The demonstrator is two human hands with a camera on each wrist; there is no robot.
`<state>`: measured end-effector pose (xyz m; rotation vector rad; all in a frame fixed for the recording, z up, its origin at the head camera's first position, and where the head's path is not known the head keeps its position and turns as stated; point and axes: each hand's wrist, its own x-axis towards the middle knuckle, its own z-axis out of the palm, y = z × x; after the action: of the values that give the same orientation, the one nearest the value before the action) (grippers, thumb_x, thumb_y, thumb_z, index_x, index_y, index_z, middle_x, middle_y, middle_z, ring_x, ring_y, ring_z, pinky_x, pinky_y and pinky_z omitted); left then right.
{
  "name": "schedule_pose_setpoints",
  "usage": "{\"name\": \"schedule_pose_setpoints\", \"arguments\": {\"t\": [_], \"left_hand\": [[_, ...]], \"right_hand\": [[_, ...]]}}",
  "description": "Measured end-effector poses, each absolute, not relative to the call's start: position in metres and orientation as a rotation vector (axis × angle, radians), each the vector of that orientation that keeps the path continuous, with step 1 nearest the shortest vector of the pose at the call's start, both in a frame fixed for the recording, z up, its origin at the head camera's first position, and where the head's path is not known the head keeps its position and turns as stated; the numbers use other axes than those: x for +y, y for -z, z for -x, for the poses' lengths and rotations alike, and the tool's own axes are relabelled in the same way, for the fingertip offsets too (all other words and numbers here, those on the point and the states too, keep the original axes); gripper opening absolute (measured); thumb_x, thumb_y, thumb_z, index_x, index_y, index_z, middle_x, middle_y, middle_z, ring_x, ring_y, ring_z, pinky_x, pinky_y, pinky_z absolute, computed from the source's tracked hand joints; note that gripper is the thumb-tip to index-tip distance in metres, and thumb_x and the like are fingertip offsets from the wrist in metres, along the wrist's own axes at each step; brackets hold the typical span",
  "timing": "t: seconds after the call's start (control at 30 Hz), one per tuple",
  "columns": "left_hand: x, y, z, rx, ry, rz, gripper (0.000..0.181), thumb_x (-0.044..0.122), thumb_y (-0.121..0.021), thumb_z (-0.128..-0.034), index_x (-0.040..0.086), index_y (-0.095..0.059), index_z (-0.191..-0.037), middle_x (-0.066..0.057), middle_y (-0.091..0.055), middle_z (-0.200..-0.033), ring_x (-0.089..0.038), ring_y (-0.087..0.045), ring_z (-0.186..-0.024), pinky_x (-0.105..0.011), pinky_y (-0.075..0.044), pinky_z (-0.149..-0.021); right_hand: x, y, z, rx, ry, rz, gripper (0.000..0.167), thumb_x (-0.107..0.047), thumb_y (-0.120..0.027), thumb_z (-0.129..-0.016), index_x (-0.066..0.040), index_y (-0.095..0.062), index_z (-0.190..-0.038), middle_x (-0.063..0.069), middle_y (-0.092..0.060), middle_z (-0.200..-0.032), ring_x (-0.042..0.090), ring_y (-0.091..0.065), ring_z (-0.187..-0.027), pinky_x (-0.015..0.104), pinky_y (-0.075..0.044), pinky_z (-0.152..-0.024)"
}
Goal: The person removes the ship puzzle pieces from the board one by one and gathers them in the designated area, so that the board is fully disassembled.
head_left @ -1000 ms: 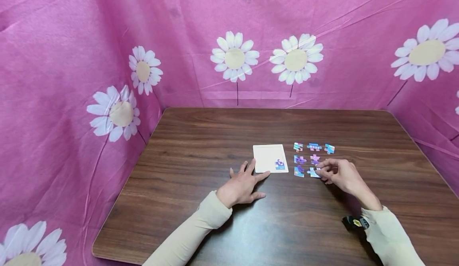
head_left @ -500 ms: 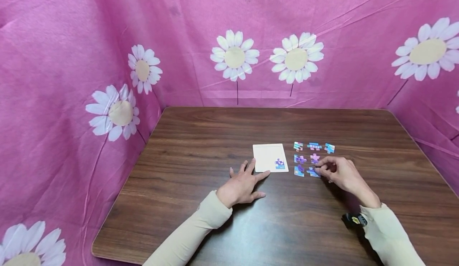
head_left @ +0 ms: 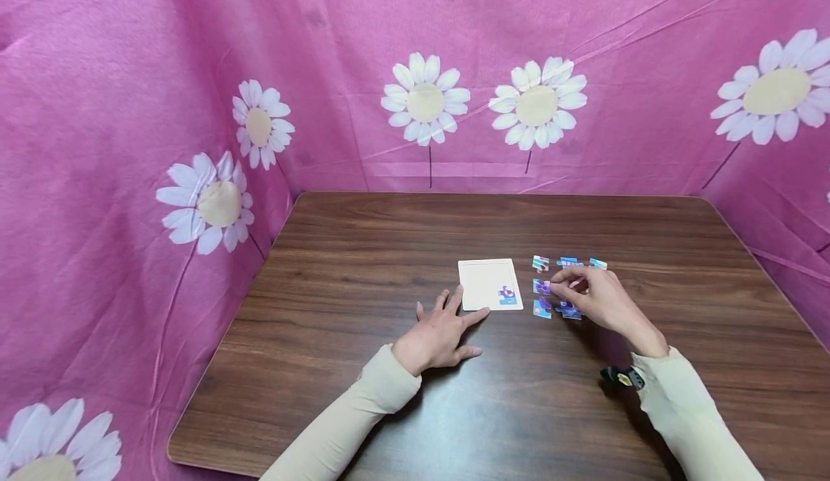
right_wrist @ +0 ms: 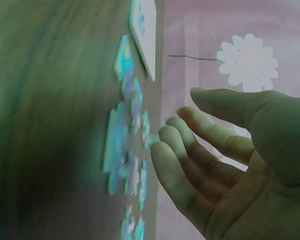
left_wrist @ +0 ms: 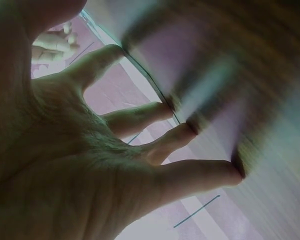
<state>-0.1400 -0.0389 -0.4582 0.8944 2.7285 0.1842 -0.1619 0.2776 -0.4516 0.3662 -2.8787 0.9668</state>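
Observation:
A white square puzzle tray (head_left: 483, 279) lies on the table, with one purple and blue jigsaw piece (head_left: 506, 295) in its near right corner. My left hand (head_left: 436, 333) rests with spread fingers on the table, fingertips against the tray's near left corner. To the tray's right, loose jigsaw pieces lie in rows. My right hand (head_left: 599, 301) is over them, its fingertips by the purple middle-left jigsaw piece (head_left: 541, 286). In the right wrist view, thumb and bent fingers (right_wrist: 165, 160) stand apart with nothing seen between them. The hand hides the middle of the rows.
Beyond the right hand lie more jigsaw pieces, including a top-left piece (head_left: 541, 264). A blue piece (head_left: 542, 309) lies at the near left of the rows. The brown wooden table (head_left: 363, 250) ends at a pink flowered cloth (head_left: 337, 106).
My right hand has moved left and slightly away from me, from the near-middle piece toward the middle-left one. The near-middle piece has shifted slightly. My left hand stays in place.

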Motion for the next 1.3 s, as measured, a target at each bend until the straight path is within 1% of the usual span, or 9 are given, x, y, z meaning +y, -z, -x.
{"name": "schedule_pose_setpoints", "arguments": {"t": [0.23,0.37,0.47,0.6,0.77,0.97,1.17,1.3], "left_hand": [[-0.038,0.457,0.14,2.723,-0.163,-0.888,0.068,0.056,-0.064,-0.0985,0.043,-0.038,-0.16,-0.016,-0.023,-0.173,-0.042,-0.031,-0.157,-0.076,-0.043,-0.106],[-0.038,0.457,0.141,2.724,-0.165,-0.886,0.068,0.056,-0.064,-0.0984,0.043,-0.038,-0.16,-0.016,-0.022,-0.173,-0.042,-0.031,-0.157,-0.075,-0.042,-0.107],[-0.038,0.457,0.14,2.725,-0.176,-0.889,0.069,0.056,-0.065,-0.098,0.043,-0.038,-0.16,-0.016,-0.023,-0.173,-0.042,-0.031,-0.157,-0.075,-0.043,-0.107],[-0.039,0.457,0.14,2.726,-0.184,-0.893,0.069,0.055,-0.066,-0.0977,0.042,-0.039,-0.16,-0.018,-0.024,-0.172,-0.044,-0.032,-0.156,-0.075,-0.043,-0.106],[-0.039,0.456,0.14,2.727,-0.17,-0.89,0.069,0.055,-0.066,-0.0977,0.043,-0.039,-0.16,-0.017,-0.024,-0.172,-0.043,-0.033,-0.156,-0.074,-0.044,-0.106],[-0.039,0.456,0.141,2.725,-0.156,-0.886,0.069,0.056,-0.064,-0.0981,0.044,-0.038,-0.16,-0.016,-0.023,-0.173,-0.042,-0.032,-0.157,-0.074,-0.043,-0.107],[-0.039,0.456,0.141,2.719,-0.169,-0.892,0.069,0.055,-0.065,-0.0983,0.042,-0.038,-0.16,-0.018,-0.022,-0.173,-0.043,-0.031,-0.157,-0.075,-0.043,-0.106],[-0.039,0.457,0.141,2.721,-0.164,-0.888,0.069,0.056,-0.065,-0.0979,0.043,-0.038,-0.16,-0.017,-0.023,-0.173,-0.043,-0.032,-0.156,-0.074,-0.044,-0.106]], "right_hand": [[0.265,0.446,0.172,-2.912,-1.028,-0.385,0.015,-0.02,-0.072,-0.099,-0.007,-0.077,-0.106,0.008,-0.078,-0.092,0.01,-0.067,-0.079,0.022,-0.051,-0.066],[0.258,0.445,0.177,-2.897,-1.049,-0.409,0.014,-0.018,-0.072,-0.099,-0.006,-0.077,-0.104,0.01,-0.079,-0.09,0.01,-0.067,-0.078,0.022,-0.052,-0.068],[0.252,0.447,0.181,-2.885,-1.015,-0.416,0.014,-0.02,-0.072,-0.099,-0.007,-0.078,-0.102,0.008,-0.079,-0.089,0.01,-0.069,-0.077,0.022,-0.052,-0.069],[0.245,0.448,0.184,-2.922,-1.027,-0.388,0.017,-0.023,-0.071,-0.1,-0.008,-0.078,-0.107,0.006,-0.079,-0.092,0.015,-0.071,-0.082,0.024,-0.054,-0.071],[0.237,0.45,0.187,-2.96,-1.088,-0.379,0.021,-0.023,-0.071,-0.1,-0.006,-0.077,-0.111,0.009,-0.078,-0.096,0.02,-0.071,-0.086,0.028,-0.054,-0.072],[0.227,0.454,0.19,-2.959,-1.07,-0.441,0.021,-0.018,-0.072,-0.099,-0.002,-0.078,-0.112,0.008,-0.078,-0.092,0.016,-0.07,-0.081,0.027,-0.052,-0.07],[0.219,0.459,0.19,-2.997,-1.071,-0.469,0.024,-0.019,-0.069,-0.101,-0.001,-0.077,-0.115,0.008,-0.079,-0.096,0.011,-0.068,-0.08,0.027,-0.052,-0.072],[0.216,0.461,0.189,-2.992,-1.042,-0.489,0.022,-0.016,-0.07,-0.1,-0.002,-0.078,-0.113,0.009,-0.079,-0.097,0.01,-0.065,-0.08,0.028,-0.051,-0.072]]}}
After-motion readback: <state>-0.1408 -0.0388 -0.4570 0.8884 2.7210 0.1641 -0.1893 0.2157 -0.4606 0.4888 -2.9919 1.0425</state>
